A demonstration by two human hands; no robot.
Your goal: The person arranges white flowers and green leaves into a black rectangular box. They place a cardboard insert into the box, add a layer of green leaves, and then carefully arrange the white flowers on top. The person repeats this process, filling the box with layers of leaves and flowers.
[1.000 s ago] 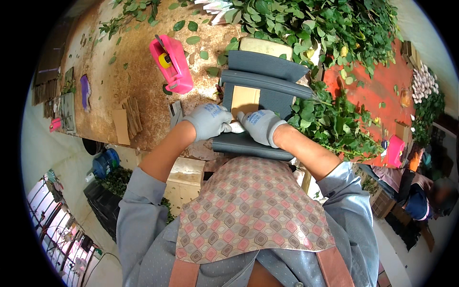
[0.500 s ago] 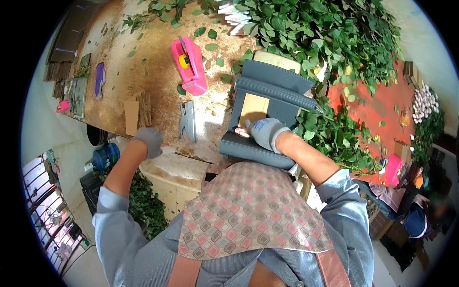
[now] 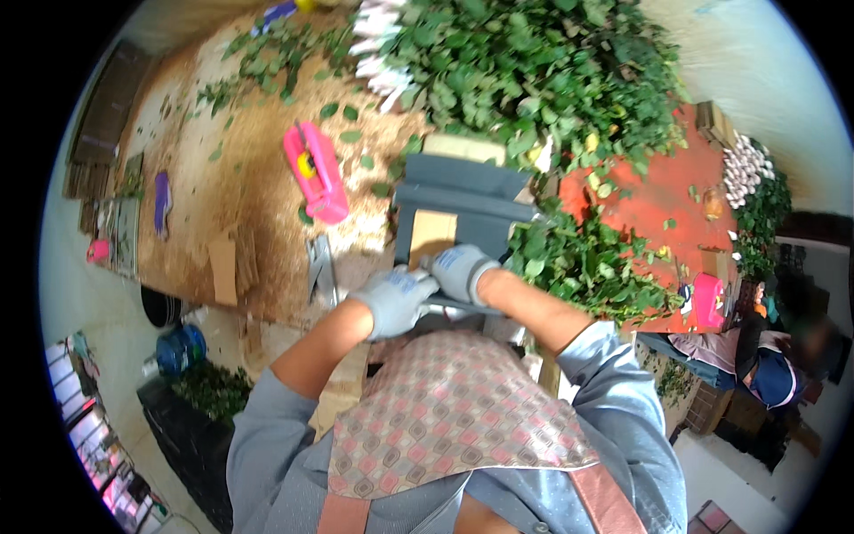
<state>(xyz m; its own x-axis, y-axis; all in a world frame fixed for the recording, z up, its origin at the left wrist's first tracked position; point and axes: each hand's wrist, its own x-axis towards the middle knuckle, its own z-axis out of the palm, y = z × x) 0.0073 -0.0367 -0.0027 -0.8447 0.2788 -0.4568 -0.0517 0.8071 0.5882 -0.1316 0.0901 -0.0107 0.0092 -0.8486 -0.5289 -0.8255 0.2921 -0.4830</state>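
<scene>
My left hand [image 3: 394, 301], in a grey glove, has come up against my right hand [image 3: 460, 271], gloved the same way. Both sets of fingers are bent together at the near part of a dark grey ribbed stand [image 3: 458, 187]. Whatever they pinch is hidden by the gloves. Flat on the stand, just beyond my fingers, lies a tan cardboard piece [image 3: 434, 233]. Left of my left hand is a grey metal tool with two arms [image 3: 322, 270]. Farther off stands a pink tape dispenser [image 3: 318, 178] with a yellow core.
Cardboard pieces [image 3: 233, 267] lie at the table's left front. A big heap of leafy stems [image 3: 534, 71] covers the far side, with white-wrapped bundles [image 3: 382, 53] beside it. More leafy stems [image 3: 587, 267] border the stand's right, on a red surface [image 3: 645, 200].
My left hand has moved right from the table's front edge to join my right hand. The small pinkish-white thing under my right hand is now out of sight. The whole view has shifted.
</scene>
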